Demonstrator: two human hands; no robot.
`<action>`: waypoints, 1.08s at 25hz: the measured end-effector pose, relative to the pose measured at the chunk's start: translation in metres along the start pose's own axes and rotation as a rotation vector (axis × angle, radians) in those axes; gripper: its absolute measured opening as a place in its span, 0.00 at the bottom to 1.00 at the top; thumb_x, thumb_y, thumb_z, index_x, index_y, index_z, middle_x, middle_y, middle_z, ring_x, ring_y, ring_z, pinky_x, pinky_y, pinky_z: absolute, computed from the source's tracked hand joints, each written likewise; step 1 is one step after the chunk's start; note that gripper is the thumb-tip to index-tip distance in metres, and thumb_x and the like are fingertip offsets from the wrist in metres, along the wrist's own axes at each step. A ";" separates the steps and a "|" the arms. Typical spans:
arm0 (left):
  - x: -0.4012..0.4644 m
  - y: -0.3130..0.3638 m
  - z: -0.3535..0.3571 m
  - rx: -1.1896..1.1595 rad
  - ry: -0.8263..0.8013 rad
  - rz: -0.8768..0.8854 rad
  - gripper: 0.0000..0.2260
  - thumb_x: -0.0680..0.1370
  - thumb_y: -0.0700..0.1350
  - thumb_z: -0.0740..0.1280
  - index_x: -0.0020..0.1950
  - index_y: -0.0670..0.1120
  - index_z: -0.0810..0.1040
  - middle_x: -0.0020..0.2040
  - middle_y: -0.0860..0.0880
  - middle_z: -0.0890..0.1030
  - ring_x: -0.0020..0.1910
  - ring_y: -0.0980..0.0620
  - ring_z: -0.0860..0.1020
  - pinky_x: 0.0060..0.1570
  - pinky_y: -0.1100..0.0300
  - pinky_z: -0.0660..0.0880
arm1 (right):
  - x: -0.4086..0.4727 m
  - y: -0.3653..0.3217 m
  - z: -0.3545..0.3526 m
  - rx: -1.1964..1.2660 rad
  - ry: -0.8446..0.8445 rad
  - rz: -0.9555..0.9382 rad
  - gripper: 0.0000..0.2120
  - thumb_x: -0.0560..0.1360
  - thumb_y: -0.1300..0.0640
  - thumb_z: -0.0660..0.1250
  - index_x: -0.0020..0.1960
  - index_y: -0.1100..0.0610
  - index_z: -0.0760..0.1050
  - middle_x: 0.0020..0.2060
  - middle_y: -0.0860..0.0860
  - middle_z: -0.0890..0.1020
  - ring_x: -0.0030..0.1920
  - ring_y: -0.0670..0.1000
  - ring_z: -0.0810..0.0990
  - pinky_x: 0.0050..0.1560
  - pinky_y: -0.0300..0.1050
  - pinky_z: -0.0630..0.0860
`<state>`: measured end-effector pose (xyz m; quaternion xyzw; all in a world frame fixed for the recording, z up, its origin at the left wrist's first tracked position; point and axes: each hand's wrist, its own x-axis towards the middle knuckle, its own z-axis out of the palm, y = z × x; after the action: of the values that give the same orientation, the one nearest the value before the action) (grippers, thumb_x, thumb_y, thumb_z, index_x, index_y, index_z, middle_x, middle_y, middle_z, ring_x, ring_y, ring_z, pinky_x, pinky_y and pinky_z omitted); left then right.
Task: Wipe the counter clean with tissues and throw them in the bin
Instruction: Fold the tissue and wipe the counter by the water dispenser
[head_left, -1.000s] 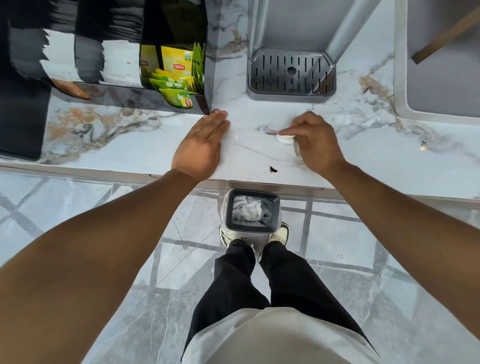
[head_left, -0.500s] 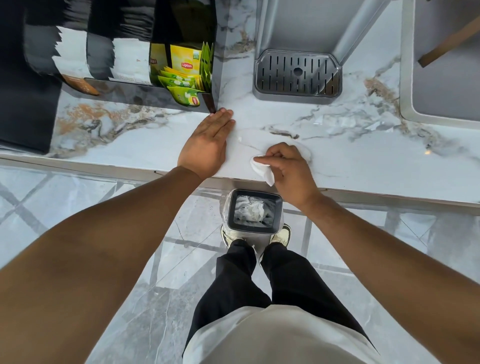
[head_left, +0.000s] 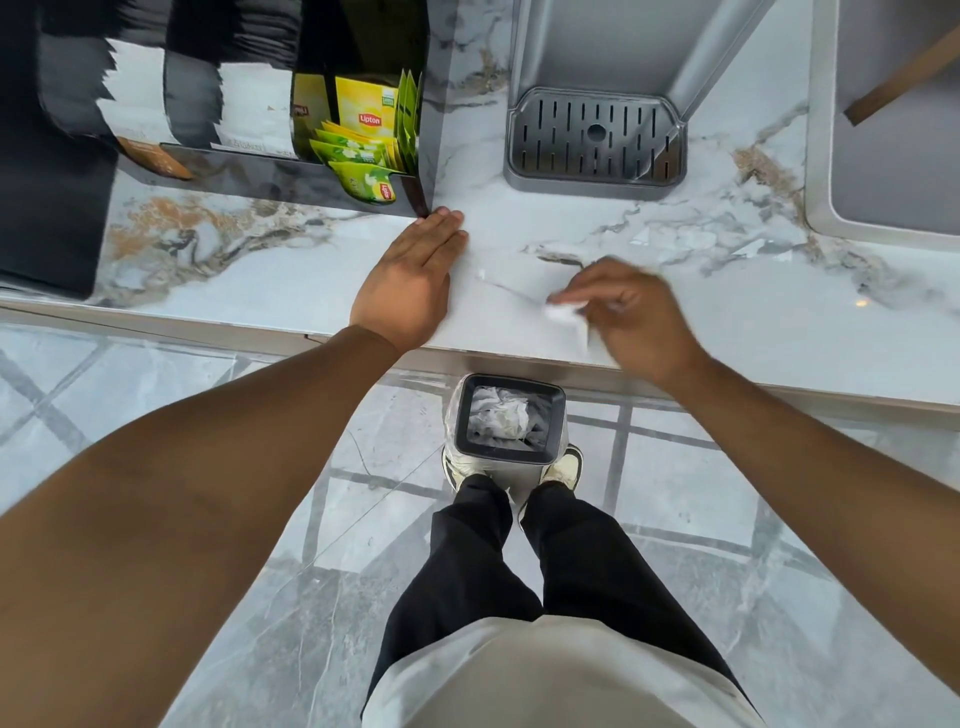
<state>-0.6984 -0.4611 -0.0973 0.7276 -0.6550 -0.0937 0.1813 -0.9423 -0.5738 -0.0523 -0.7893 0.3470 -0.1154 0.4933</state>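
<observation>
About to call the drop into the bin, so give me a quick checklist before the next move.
1. Tissue held in right hand: ok, though blurred.
2. Bin open and within reach: ok, it stands below the counter edge, between the feet.
3. Room in bin: cannot tell, crumpled tissues already lie inside.
4. Left hand clear of the path: ok, flat on the counter.
5. Wiped patch clean: not ok, a small white scrap lies beside the left hand.
</observation>
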 end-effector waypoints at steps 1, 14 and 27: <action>0.001 0.002 -0.001 0.004 -0.001 -0.002 0.19 0.77 0.30 0.58 0.67 0.34 0.74 0.71 0.36 0.71 0.73 0.37 0.67 0.72 0.42 0.65 | 0.012 0.006 -0.004 -0.038 0.153 0.047 0.14 0.74 0.71 0.66 0.52 0.56 0.84 0.46 0.55 0.81 0.47 0.49 0.80 0.51 0.35 0.77; 0.000 0.003 -0.003 -0.002 0.008 0.013 0.19 0.77 0.29 0.59 0.67 0.33 0.74 0.70 0.35 0.72 0.72 0.36 0.69 0.72 0.41 0.66 | 0.021 -0.009 0.020 -0.111 0.057 -0.012 0.17 0.73 0.71 0.66 0.51 0.53 0.84 0.44 0.50 0.81 0.44 0.52 0.81 0.46 0.38 0.76; 0.002 0.005 -0.012 -0.057 -0.038 0.007 0.19 0.76 0.27 0.58 0.67 0.33 0.73 0.71 0.34 0.71 0.73 0.36 0.67 0.72 0.40 0.66 | 0.010 -0.025 0.034 -0.192 -0.277 -0.164 0.14 0.73 0.71 0.67 0.51 0.56 0.85 0.45 0.52 0.83 0.45 0.49 0.80 0.51 0.44 0.78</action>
<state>-0.6983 -0.4615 -0.0845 0.7178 -0.6579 -0.1256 0.1899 -0.9068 -0.5499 -0.0487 -0.8667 0.2197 -0.0119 0.4476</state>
